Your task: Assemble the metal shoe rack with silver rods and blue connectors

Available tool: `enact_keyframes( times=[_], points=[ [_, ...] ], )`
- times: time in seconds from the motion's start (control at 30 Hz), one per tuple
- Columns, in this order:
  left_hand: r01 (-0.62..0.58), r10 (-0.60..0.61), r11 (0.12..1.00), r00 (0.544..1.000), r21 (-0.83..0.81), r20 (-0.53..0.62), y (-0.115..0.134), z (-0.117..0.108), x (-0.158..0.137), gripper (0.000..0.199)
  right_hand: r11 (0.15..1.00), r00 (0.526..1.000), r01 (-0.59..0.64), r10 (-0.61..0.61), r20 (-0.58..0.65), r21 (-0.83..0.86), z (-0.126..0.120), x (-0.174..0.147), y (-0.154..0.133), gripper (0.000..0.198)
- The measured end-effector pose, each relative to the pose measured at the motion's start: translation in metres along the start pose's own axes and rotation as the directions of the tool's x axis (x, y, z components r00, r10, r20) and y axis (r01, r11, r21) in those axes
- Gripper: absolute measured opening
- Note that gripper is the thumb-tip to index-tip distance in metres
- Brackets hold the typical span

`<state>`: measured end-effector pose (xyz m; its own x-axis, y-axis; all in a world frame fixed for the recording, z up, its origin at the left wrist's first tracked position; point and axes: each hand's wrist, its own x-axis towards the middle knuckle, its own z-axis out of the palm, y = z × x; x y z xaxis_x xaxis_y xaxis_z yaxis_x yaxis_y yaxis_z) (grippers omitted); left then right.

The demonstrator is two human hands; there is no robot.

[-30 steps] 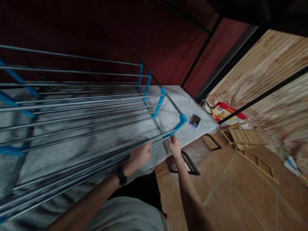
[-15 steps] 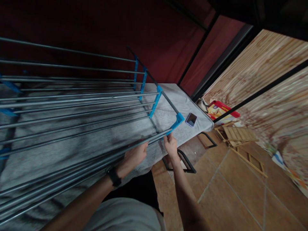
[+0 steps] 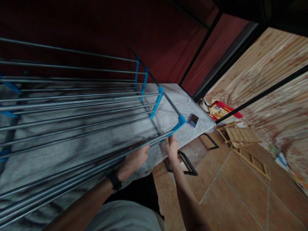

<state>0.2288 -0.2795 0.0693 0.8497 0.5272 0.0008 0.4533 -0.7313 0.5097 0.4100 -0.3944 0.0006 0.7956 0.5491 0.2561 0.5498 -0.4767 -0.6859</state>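
Observation:
A rack of grey metal tubes (image 3: pixel 72 125) with blue plastic connectors lies across the cloth-covered table. My left hand (image 3: pixel 137 158), with a black watch at its wrist, is closed around a near tube; the tubes in front hide some of its fingers. Just to the right, my right hand (image 3: pixel 171 148) grips the lower end of the near blue connector (image 3: pixel 178 124), where the tube ends meet it. Its fingertips are partly hidden beneath that end.
A phone (image 3: pixel 192 120) rests on the grey tablecloth (image 3: pixel 172 96) right of the rack. Beyond the table stand a red and yellow box (image 3: pixel 222 110) and a folding wooden chair (image 3: pixel 242 136) on the tiled floor. Black metal legs (image 3: pixel 190 166) show below the table edge.
The view has shifted slightly, so the phone, box and chair appear a little further right. Both hands keep their places on the rack; my left hand's fingers sit slightly further behind the tubes.

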Motion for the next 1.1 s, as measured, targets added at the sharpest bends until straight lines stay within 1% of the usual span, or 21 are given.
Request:
enact_keyframes(
  times=[0.07,0.17,0.27,0.33,0.37,0.43,0.5,0.57,0.67,0.73,0.87,0.93,1.0,1.03,1.1],
  points=[
    [-0.011,0.011,1.000,1.000,-0.007,-0.001,-0.002,0.003,0.002,0.033,1.000,1.000,0.010,-0.010,0.000,-0.010,0.000,0.001,0.000,0.033],
    [0.027,-0.027,0.999,1.000,-0.036,-0.004,-0.004,0.008,0.005,0.032,0.999,1.000,0.014,-0.014,0.015,-0.033,0.000,0.002,-0.001,0.037],
    [0.037,-0.037,0.996,0.999,-0.081,0.004,0.000,0.006,0.003,0.031,0.997,1.000,0.005,-0.004,0.017,-0.079,-0.001,-0.002,0.000,0.043],
    [0.021,-0.017,0.994,0.999,-0.112,0.035,0.004,0.001,0.000,0.028,0.995,1.000,0.009,-0.008,0.013,-0.098,-0.003,-0.005,0.003,0.048],
    [-0.008,0.020,0.991,0.997,-0.136,0.080,0.005,-0.002,-0.001,0.027,0.994,1.000,0.016,-0.015,0.009,-0.112,-0.004,-0.005,0.007,0.050],
    [0.023,-0.008,0.991,0.994,-0.133,0.112,0.006,-0.007,-0.003,0.017,0.988,1.000,0.023,-0.025,-0.009,-0.154,-0.002,-0.004,0.016,0.052],
    [0.044,-0.030,0.992,0.992,-0.121,0.120,0.004,-0.008,-0.003,0.011,0.975,0.999,0.021,-0.031,-0.041,-0.223,0.002,-0.001,0.026,0.050],
    [0.011,0.000,0.994,0.994,-0.105,0.107,0.002,-0.008,-0.004,0.010,0.968,0.998,0.027,-0.041,-0.053,-0.249,0.005,0.001,0.033,0.046],
    [-0.064,0.072,0.994,0.994,-0.093,0.088,0.000,-0.006,-0.005,0.011,0.968,0.996,0.031,-0.050,-0.071,-0.251,0.005,0.000,0.036,0.043],
    [-0.088,0.098,0.991,0.990,-0.101,0.100,-0.002,-0.005,-0.005,0.011,0.964,0.995,0.028,-0.053,-0.085,-0.266,0.005,-0.002,0.036,0.040],
    [-0.093,0.106,0.990,0.987,-0.110,0.124,-0.004,-0.007,-0.005,0.012,0.959,0.993,0.041,-0.070,-0.094,-0.281,0.004,-0.002,0.035,0.029],
    [-0.078,0.093,0.991,0.986,-0.112,0.135,-0.004,-0.006,-0.005,0.013,0.964,0.994,0.050,-0.074,-0.082,-0.263,0.003,-0.001,0.035,0.026],
    [-0.094,0.109,0.990,0.982,-0.105,0.156,-0.002,-0.004,-0.005,0.015,0.970,0.994,0.057,-0.077,-0.073,-0.238,0.003,0.001,0.035,0.025],
    [-0.115,0.125,0.990,0.981,-0.075,0.147,-0.001,-0.004,-0.007,0.016,0.973,0.995,0.057,-0.075,-0.071,-0.226,0.004,0.001,0.037,0.023],
    [-0.201,0.198,0.979,0.978,0.044,0.063,0.001,-0.004,-0.014,0.021,0.980,0.995,0.041,-0.059,-0.085,-0.193,0.006,-0.002,0.042,0.024]
  ],
)
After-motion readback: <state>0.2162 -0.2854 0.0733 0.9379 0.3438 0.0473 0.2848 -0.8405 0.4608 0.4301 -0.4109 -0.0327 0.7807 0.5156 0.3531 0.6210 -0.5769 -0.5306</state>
